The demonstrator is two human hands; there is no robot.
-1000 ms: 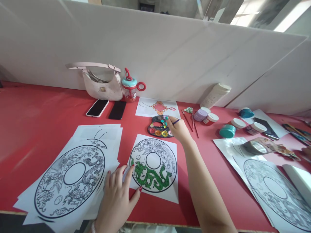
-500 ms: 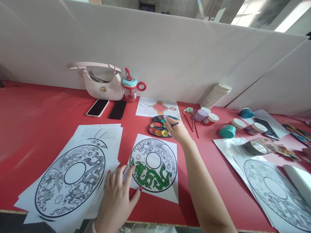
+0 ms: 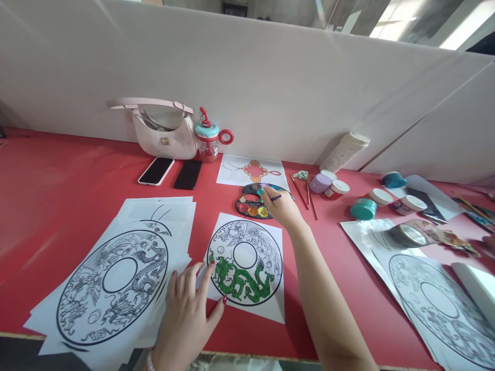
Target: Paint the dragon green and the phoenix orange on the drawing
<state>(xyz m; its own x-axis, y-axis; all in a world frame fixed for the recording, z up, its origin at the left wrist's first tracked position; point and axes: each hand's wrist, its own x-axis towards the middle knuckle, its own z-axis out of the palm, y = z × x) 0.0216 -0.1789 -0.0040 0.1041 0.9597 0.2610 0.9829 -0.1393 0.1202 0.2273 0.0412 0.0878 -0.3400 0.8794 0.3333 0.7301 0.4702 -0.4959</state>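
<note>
My right hand (image 3: 279, 206) pinches a paintbrush, whose dark handle end (image 3: 276, 198) pokes out past the fingers. It is over the black paint palette (image 3: 240, 208), which has red, orange and yellow wells along its near side. The brush tip is hidden by my fingers. My left hand (image 3: 191, 304) lies with fingers spread at the left edge of a coloring sheet (image 3: 244, 255). On this sheet a ring pattern shows a dragon painted green; the bird above it is uncolored. Under and beside my left palm is a stack of similar uncolored sheets (image 3: 119, 275).
Behind the palette lies a picture of a red knot (image 3: 255, 170). Brushes (image 3: 308, 196) and paint jars (image 3: 363, 208) stand to its right. A handbag (image 3: 164, 136), a lidded cup (image 3: 209, 139) and two phones (image 3: 188, 175) are at back left. More sheets (image 3: 436, 299) lie right.
The brush handle in my right hand has tilted slightly over the palette. My left hand stays in place on the sheet.
</note>
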